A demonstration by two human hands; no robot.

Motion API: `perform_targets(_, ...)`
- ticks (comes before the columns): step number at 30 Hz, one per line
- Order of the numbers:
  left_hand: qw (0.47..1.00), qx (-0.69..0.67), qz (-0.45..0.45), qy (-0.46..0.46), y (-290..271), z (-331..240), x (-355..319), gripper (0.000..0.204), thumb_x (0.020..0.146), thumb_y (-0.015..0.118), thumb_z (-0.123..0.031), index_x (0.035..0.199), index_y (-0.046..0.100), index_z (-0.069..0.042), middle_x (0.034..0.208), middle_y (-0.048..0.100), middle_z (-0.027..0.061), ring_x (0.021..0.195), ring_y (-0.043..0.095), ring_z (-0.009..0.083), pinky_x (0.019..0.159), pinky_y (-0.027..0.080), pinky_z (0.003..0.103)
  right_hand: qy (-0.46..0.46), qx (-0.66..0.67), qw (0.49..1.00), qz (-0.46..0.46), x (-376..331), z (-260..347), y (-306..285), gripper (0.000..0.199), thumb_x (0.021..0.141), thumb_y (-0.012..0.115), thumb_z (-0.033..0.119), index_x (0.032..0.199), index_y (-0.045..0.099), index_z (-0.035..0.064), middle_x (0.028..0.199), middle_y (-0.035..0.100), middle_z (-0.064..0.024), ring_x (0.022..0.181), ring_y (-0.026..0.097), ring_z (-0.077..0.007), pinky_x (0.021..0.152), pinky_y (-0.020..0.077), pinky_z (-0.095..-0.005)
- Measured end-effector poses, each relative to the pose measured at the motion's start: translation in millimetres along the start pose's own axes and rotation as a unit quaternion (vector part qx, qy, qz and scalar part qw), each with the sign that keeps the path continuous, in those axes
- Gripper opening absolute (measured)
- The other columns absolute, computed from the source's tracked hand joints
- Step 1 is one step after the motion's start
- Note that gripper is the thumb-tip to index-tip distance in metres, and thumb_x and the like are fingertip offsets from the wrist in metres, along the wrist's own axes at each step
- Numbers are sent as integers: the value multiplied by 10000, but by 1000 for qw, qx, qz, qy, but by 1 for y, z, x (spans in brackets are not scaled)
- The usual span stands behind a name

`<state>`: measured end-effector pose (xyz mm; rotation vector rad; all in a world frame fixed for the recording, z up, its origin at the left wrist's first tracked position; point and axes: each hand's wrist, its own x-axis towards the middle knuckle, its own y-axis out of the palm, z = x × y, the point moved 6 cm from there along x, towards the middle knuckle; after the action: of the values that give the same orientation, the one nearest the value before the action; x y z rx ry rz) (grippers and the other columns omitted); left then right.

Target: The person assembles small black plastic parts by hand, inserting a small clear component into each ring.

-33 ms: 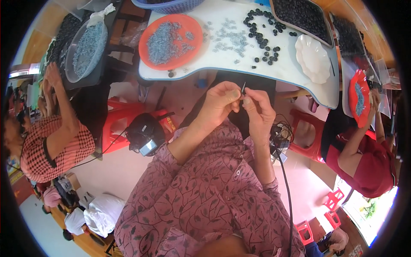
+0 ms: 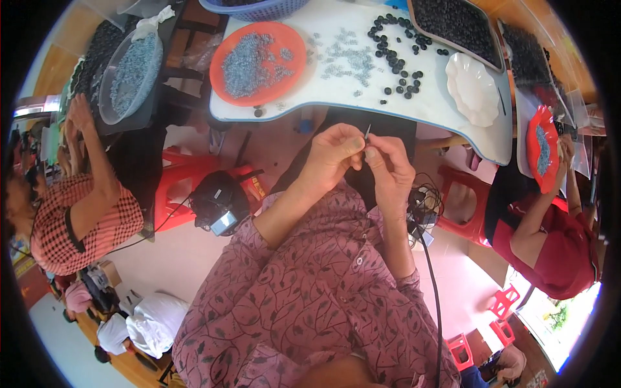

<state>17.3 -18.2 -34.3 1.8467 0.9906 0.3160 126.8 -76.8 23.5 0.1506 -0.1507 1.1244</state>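
Observation:
In front of my body, just off the table's near edge, both hands are raised close together with their fingertips almost meeting. My left hand [image 2: 337, 152] is closed in a pinch; whatever sits between its thumb and fingers is too small to name. My right hand [image 2: 392, 165] pinches too, at a thin pointed tool [image 2: 369, 130] whose slim tip sticks up between the hands. The tool's lower part is hidden by fingers. Beyond them, the white table [image 2: 323, 90] carries loose clear small parts [image 2: 349, 58] and black round pieces [image 2: 394, 61].
An orange-red plate [image 2: 294, 48] of clear small parts stands at the left, a white scalloped dish [image 2: 472, 90] at the right. Behind are a tray [image 2: 453, 32] of black pieces and a blue basket [image 2: 259, 11]. People sit at both sides. A black cable [image 2: 435, 284] runs beside my right arm.
My right hand has shifted very slightly left, and the tool's tip shows a little paler. All else looks the same.

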Motion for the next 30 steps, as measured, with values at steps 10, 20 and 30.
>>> perform_targets(10,981,176,-8,80,21,-16,-12,272,850,679,13,1117,629,18,943,671,80,757,629,119,692,532,240,40,52,998,-9,-2,-7,-5,150,880,638,-27,1026,649,5,1007,542,-36,826,534,-78,722,442,-195)
perform_targets(20,968,231,9,102,29,-22,-21,244,874,645,24,1116,622,27,916,656,63,759,606,104,702,517,236,81,127,988,26,-4,-9,-5,79,921,605,26,985,635,-8,947,569,-19,761,545,-71,692,454,-194)
perform_targets(30,977,201,12,72,28,-20,-24,150,887,640,-13,1031,635,26,843,644,56,706,603,108,662,511,235,95,193,975,52,-6,-7,-1,34,872,647,2,898,625,6,843,565,-12,688,493,-70,627,407,-205)
